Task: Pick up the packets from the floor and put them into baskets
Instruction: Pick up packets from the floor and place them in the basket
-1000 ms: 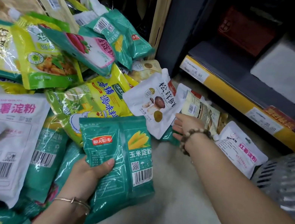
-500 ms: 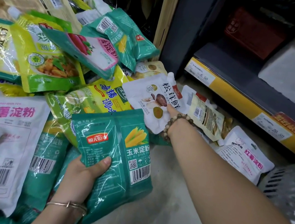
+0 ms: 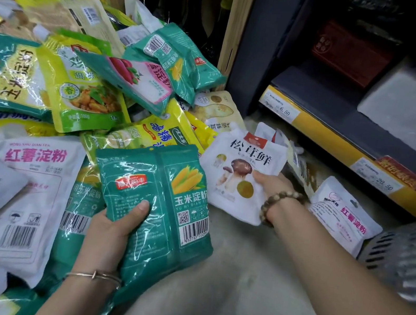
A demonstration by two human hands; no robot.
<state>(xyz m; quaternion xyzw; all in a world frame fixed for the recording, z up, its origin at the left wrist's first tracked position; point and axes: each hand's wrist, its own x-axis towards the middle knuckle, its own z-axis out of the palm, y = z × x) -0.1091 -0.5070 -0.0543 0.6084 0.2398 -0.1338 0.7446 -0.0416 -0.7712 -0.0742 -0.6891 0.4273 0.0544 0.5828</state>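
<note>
The left hand [image 3: 116,227] is holding the green corn packet [image 3: 165,205] just above the floor [image 3: 247,289], its grip wrapping the packet's lower left edge. The right hand [image 3: 271,185] is pinching the white mushroom packet [image 3: 243,169] at its right side. Both packets are looking light, soft and glossy, so probably slippery, and a sealed edge is likely offering the surest hold. Compared with half a second ago, the right thumb is now lying on the white packet's face, and that side seems to be lifting. The basket [image 3: 412,254] is standing at the right.
</note>
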